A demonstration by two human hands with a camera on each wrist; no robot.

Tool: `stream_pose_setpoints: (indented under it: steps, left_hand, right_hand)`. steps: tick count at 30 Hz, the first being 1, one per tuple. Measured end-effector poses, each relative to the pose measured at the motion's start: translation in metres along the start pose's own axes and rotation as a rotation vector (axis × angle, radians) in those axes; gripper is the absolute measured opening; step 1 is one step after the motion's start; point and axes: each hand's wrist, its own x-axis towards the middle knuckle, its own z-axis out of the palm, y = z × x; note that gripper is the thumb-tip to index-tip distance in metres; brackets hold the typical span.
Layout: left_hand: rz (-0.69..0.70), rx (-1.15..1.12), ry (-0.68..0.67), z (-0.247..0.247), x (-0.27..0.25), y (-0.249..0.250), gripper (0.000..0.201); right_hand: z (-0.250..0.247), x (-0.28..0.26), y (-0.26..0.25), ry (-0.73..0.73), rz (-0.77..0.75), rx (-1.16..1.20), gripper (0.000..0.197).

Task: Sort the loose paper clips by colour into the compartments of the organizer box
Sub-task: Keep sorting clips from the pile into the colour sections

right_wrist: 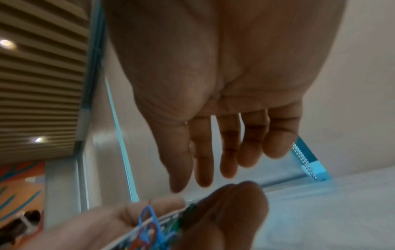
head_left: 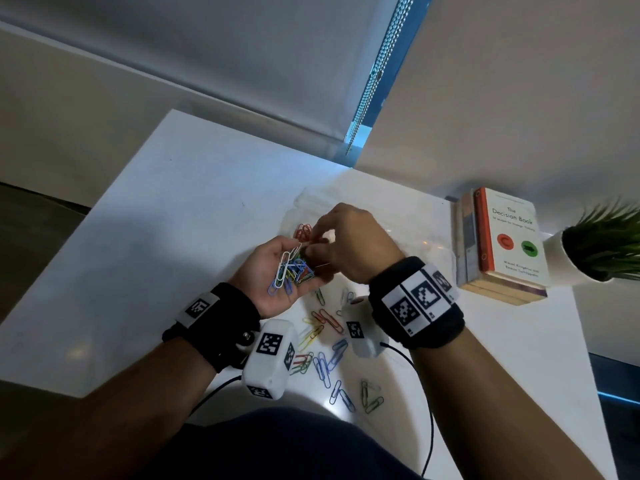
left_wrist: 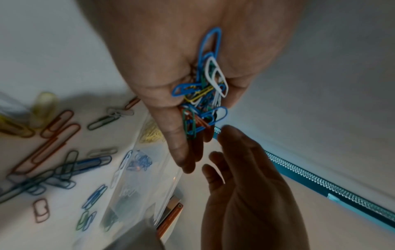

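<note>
My left hand (head_left: 277, 271) lies palm up over the table and cups a tangled bunch of paper clips (head_left: 292, 270), blue, white, green, red and yellow. The bunch (left_wrist: 203, 94) sits in the curled palm of that hand (left_wrist: 171, 104) in the left wrist view. My right hand (head_left: 317, 242) hovers just past the bunch; its fingers (right_wrist: 205, 169) are straight and apart and hold nothing. The clear organizer box (head_left: 429, 237) stands behind both hands, with red clips (head_left: 303, 232) in one compartment. Yellow clips (left_wrist: 151, 133) and blue clips (left_wrist: 141, 160) lie in others.
Several loose clips (head_left: 325, 344) of mixed colours are scattered on the white table (head_left: 156, 237) below my wrists. A stack of books (head_left: 502, 244) and a potted plant (head_left: 606, 244) stand at the right. A beaded blind cord (head_left: 374, 74) hangs beyond the table's far edge.
</note>
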Motion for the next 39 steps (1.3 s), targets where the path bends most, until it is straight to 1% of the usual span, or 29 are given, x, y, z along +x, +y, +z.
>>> stream_pose_setpoints:
  steps: [3, 5, 8, 9, 11, 12, 15, 18, 22, 24, 26, 28, 30, 33, 34, 35, 37, 39]
  left_hand:
    - [-0.013, 0.005, -0.019, 0.004, 0.003, -0.004, 0.022]
    - [-0.013, 0.002, -0.016, 0.007, 0.004, -0.005, 0.020]
    - [-0.001, 0.005, -0.012, 0.012, 0.003, -0.005, 0.024]
    - [0.001, 0.011, -0.009, 0.013, 0.003, -0.006, 0.027]
    - [-0.002, 0.017, -0.011, 0.015, 0.003, -0.007, 0.042]
    - [-0.006, 0.014, -0.009, 0.017, 0.003, -0.007, 0.044]
    - [-0.012, 0.008, 0.018, 0.020, 0.004, -0.008, 0.033]
    - [-0.023, 0.026, 0.047, 0.022, 0.005, -0.009, 0.028]
    - [-0.027, 0.062, 0.059, 0.024, 0.006, -0.012, 0.031]
    - [-0.027, 0.060, 0.038, 0.025, 0.005, -0.013, 0.035]
    - [-0.039, 0.060, 0.001, 0.026, 0.002, -0.012, 0.036]
    - [-0.047, 0.048, -0.025, 0.027, -0.001, -0.011, 0.038]
    - [-0.045, 0.016, -0.027, 0.027, -0.002, -0.009, 0.039]
    - [-0.040, -0.021, -0.030, 0.028, -0.003, -0.008, 0.038]
    - [-0.034, -0.033, -0.027, 0.028, -0.002, -0.008, 0.038]
    - [-0.025, -0.046, -0.026, 0.028, -0.001, -0.008, 0.037]
    - [-0.007, -0.077, -0.028, 0.029, -0.001, -0.008, 0.036]
    - [0.002, -0.074, -0.026, 0.029, 0.000, -0.009, 0.037]
  right_hand:
    - [0.006, -0.003, 0.004, 0.003, -0.002, -0.008, 0.017]
    - [0.008, -0.004, 0.005, 0.021, -0.003, 0.020, 0.015]
    - [0.009, -0.007, 0.006, 0.054, 0.001, 0.060, 0.012]
    - [0.009, -0.008, 0.007, 0.061, 0.007, 0.073, 0.009]
    - [0.009, -0.009, 0.009, 0.052, 0.020, 0.082, 0.008]
    - [0.009, -0.010, 0.009, 0.040, 0.028, 0.073, 0.010]
    - [0.009, -0.012, 0.012, 0.021, 0.050, 0.010, 0.013]
    - [0.007, -0.015, 0.014, 0.032, 0.091, -0.009, 0.012]
    - [0.005, -0.017, 0.013, 0.026, 0.119, -0.016, 0.011]
    - [0.001, -0.018, 0.012, 0.012, 0.121, -0.006, 0.010]
    - [-0.006, -0.018, 0.015, -0.013, 0.125, 0.074, 0.007]
    - [-0.015, -0.019, 0.020, -0.021, 0.152, 0.206, 0.015]
    - [-0.025, -0.023, 0.027, 0.022, 0.156, 0.282, 0.018]
    - [-0.034, -0.034, 0.035, 0.129, 0.110, 0.423, 0.012]
    - [-0.035, -0.039, 0.037, 0.139, 0.087, 0.457, 0.012]
    - [-0.033, -0.043, 0.037, 0.122, 0.058, 0.481, 0.014]
    - [-0.024, -0.050, 0.036, 0.026, 0.000, 0.495, 0.022]
    - [-0.014, -0.055, 0.035, -0.050, -0.017, 0.401, 0.025]
